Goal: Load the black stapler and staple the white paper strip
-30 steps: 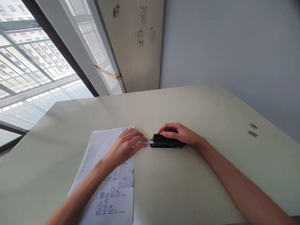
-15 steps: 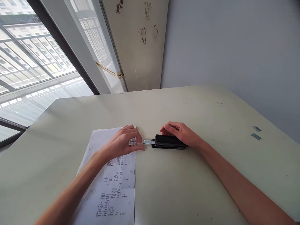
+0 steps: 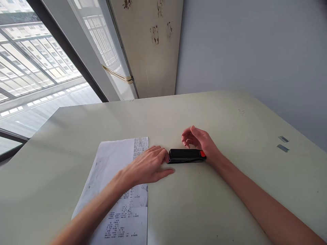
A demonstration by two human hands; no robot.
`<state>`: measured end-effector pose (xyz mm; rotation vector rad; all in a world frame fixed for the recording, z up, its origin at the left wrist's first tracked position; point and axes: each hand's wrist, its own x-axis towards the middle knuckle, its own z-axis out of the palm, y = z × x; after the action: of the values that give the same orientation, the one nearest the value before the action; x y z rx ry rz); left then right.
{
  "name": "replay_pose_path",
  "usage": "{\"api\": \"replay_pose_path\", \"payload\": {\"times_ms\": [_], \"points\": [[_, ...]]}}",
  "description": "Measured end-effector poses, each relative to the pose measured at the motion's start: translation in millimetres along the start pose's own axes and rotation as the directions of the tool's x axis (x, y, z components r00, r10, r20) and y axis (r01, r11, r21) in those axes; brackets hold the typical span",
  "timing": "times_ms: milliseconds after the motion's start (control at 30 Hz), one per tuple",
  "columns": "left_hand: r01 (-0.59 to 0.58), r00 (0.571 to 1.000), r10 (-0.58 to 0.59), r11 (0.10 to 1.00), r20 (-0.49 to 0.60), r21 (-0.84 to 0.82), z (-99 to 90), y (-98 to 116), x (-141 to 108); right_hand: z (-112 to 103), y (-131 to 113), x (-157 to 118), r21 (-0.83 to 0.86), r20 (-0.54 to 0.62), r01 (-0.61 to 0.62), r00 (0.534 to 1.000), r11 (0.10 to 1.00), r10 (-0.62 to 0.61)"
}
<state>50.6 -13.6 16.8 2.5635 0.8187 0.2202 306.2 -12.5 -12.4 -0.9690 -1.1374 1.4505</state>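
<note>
**Left grip pressing against one end of a long black stapler**

We are setting the curled fingers of our left grip against the stapler's left end, while the thumb is standing apart on the near side, so nothing is being pinched. Our right grip is hovering loosely curled and unclosed on the far side, its heel sitting close by the stapler's red end piece; we cannot tell whether they are touching. It is probably serving as a backstop, countering pressure from the left. The stapler is lying flat on the pale greenish-white worktop, between both grips. White printed paper is lying to its left, partly beneath our left forearm, perhaps leaving the stapler working room.
</note>
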Motion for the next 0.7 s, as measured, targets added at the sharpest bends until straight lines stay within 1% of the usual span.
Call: {"api": "replay_pose_path", "payload": {"times_ms": [67,133,400,500,633,700], "points": [[0.01,1.0,-0.01,1.0,0.012,0.0,3.4,5.1,0.9,-0.9,2.4,0.2,0.068,-0.03,0.017,0.999,0.998,-0.015],[0.019,1.0,-0.019,1.0,0.013,0.006,6.5,8.4,1.1,-1.6,3.8,0.2,0.091,-0.044,0.027,0.999,0.995,-0.023],[0.008,1.0,-0.007,0.999,-0.018,0.036,11.0,15.0,0.4,0.5,1.3,-1.8,0.069,-0.044,0.043,0.998,0.997,-0.04],[0.022,0.999,-0.021,0.999,-0.03,0.031,12.5,18.1,-0.8,1.8,0.2,-3.6,0.062,-0.038,0.044,0.998,0.997,-0.041],[0.048,0.998,-0.048,0.999,-0.051,0.004,14.1,21.7,-3.2,2.6,-0.2,-4.1,-0.001,-0.061,0.027,0.998,1.0,-0.027],[0.053,0.997,-0.054,0.998,-0.049,-0.02,12.6,21.3,-5.4,1.0,-0.8,-3.0,-0.03,-0.053,0.012,0.999,0.999,-0.013]]}}
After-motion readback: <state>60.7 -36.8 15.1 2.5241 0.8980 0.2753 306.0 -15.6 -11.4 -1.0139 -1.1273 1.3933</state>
